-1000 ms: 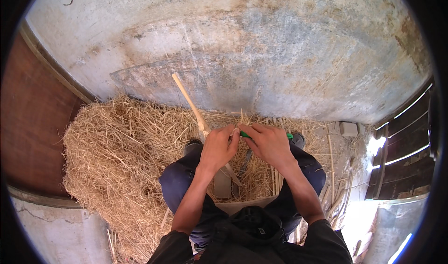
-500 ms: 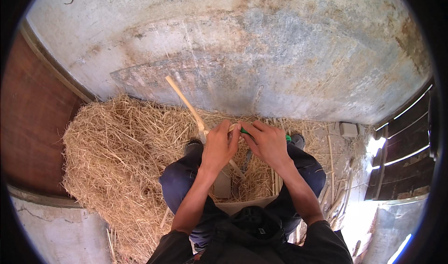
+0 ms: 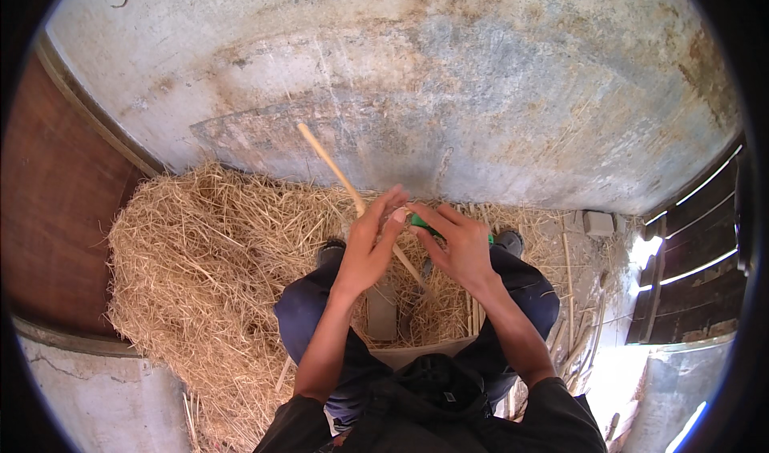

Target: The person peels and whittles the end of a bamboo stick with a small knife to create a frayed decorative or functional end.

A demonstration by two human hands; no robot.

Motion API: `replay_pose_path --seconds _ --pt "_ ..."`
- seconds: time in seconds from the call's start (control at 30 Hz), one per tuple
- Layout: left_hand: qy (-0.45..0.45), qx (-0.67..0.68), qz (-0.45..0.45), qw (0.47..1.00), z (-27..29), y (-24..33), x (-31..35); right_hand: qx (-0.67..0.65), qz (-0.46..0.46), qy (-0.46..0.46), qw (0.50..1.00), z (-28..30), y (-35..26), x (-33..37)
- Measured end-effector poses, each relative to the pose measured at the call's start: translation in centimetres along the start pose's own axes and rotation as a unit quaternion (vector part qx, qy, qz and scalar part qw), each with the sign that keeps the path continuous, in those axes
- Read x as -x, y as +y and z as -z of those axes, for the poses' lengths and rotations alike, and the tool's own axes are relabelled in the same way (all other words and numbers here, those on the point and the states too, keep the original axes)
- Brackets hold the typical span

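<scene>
A long pale wooden stick point(image 3: 331, 161) slants from the wall side down behind my left hand point(image 3: 372, 242), its lower end showing between my knees. My left fingers are stretched out and slightly blurred, the thumb apart from them; whether they bear any of the stick's weight is hidden. Close beside it, my right hand point(image 3: 456, 249) curls round a green-handled object point(image 3: 426, 226). Its working end is hidden, so its kind does not show. Near the right fingertips lies a small pale bit, too small to name.
A large heap of straw point(image 3: 208, 253) fills the left side and spreads under my legs. Ahead rises a stained plaster wall point(image 3: 481, 92). A block point(image 3: 597, 223) sits at the wall's foot on the right, with thin sticks point(image 3: 568, 285) near it. A flat board point(image 3: 382, 313) lies between my knees.
My left fingers have opened from a pinch and straightened. The stick has shifted slightly to the right. My right hand stays nearly in place with the green-handled object.
</scene>
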State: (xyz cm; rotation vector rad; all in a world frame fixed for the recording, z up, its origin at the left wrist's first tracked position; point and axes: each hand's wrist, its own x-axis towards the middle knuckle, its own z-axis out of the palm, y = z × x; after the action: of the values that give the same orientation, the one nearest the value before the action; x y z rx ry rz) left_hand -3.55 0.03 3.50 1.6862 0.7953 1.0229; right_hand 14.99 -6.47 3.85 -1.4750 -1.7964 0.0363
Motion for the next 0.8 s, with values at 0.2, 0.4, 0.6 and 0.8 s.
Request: replay_pose_path --seconds 0.2,0.4,0.6,0.8 --pt "-0.110 0.103 0.020 0.988 1.6 0.9 -0.1 -0.101 0.027 0.053 0.993 -0.2 0.2 -0.3" --pt "-0.118 0.067 0.020 0.991 2.0 0.8 0.1 -0.101 0.033 0.027 0.994 0.2 0.0 -0.2" --pt "-0.114 0.079 0.043 0.989 1.8 1.7 0.2 -0.098 0.040 0.038 0.994 0.0 0.0 -0.3" --pt "-0.093 0.110 0.059 0.988 2.2 1.3 0.2 -0.050 0.042 0.052 0.997 -0.1 -0.7 -0.2"
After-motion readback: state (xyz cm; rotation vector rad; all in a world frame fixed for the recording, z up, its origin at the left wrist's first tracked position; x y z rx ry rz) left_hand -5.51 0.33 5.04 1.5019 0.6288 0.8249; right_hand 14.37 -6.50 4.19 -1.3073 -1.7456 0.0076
